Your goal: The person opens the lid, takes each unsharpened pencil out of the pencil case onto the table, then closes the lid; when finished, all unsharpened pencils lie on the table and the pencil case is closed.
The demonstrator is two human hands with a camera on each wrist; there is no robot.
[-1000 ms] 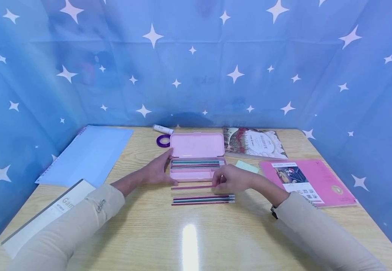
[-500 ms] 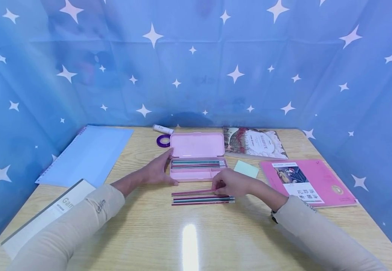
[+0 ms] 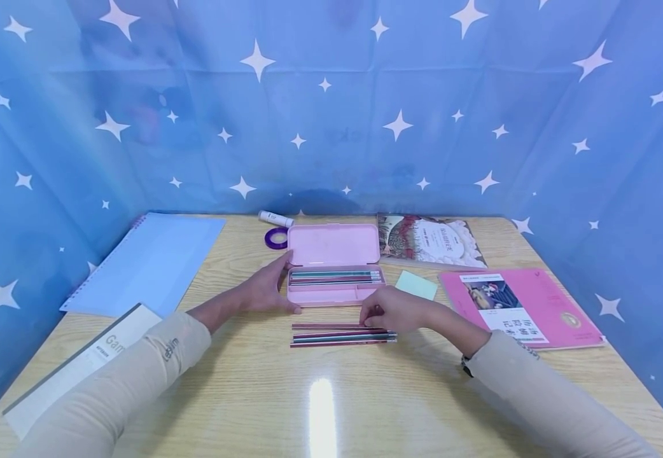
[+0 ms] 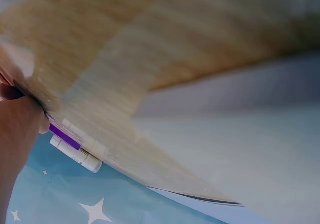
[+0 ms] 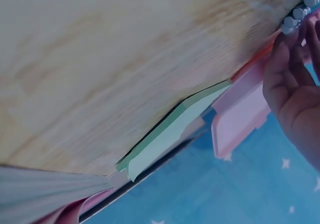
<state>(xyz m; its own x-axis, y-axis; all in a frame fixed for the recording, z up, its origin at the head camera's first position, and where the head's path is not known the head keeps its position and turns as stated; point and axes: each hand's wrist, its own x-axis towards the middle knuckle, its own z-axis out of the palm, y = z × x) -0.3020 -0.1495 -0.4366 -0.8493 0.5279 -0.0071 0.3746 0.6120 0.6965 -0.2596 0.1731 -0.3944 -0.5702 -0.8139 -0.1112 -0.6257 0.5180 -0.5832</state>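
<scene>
An open pink pencil case (image 3: 331,294) lies mid-table, its tray holding several pencils (image 3: 334,278). My left hand (image 3: 265,289) rests against the case's left end with its fingers straight and the thumb at the front corner. Just in front of the case, a row of pencils (image 3: 343,337) lies on the wood. My right hand (image 3: 391,310) sits at the row's right end, its fingers curled and pinching the pink pencil (image 3: 328,326) that lies at the back of the row. In the right wrist view the pencils' metal ends (image 5: 299,12) show beside my fingers (image 5: 292,83).
At the left lie a blue spiral notebook (image 3: 148,261) and a white-grey notebook (image 3: 74,366). A glue stick (image 3: 276,219) and a purple tape roll (image 3: 276,238) sit behind the case. To the right are a green sticky pad (image 3: 417,285), a patterned book (image 3: 429,242) and a pink book (image 3: 520,305). Blue star cloth walls the table.
My right hand brought the pink pencil from just in front of the case down onto the table, at the back of the pencil row. The left hand stayed put.
</scene>
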